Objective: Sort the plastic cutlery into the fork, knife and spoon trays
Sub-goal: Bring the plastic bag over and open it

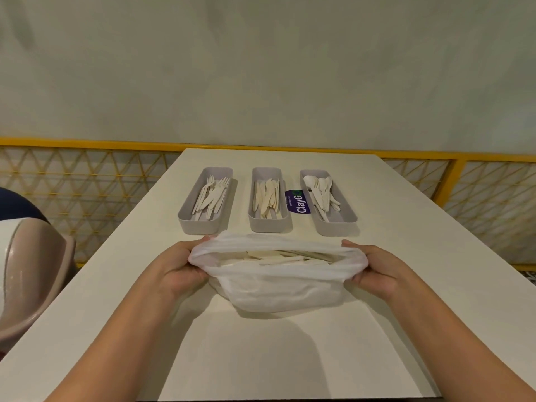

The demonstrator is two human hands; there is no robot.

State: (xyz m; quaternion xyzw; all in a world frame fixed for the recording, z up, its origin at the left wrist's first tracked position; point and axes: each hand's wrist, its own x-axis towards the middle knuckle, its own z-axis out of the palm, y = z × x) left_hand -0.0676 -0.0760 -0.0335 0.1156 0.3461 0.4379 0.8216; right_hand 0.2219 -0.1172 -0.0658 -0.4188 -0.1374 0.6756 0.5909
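A thin white plastic bag [278, 285] lies on the tabletop [290, 358] with its mouth wide and pale cutlery [278, 258] inside. The left hand [179, 268] at 9 o'clock and the right hand [374, 268] at 3 o'clock pinch its rim with curled fingers [349, 244]. At 12 o'clock stand the fork tray [185, 219], knife tray [269, 225] and spoon tray [346, 217].

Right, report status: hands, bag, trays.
Left hand and right hand both grip plastic bag, mouth held open. Cutlery inside, unsorted. Fork tray, knife tray, spoon tray beyond, part filled. Path clear.
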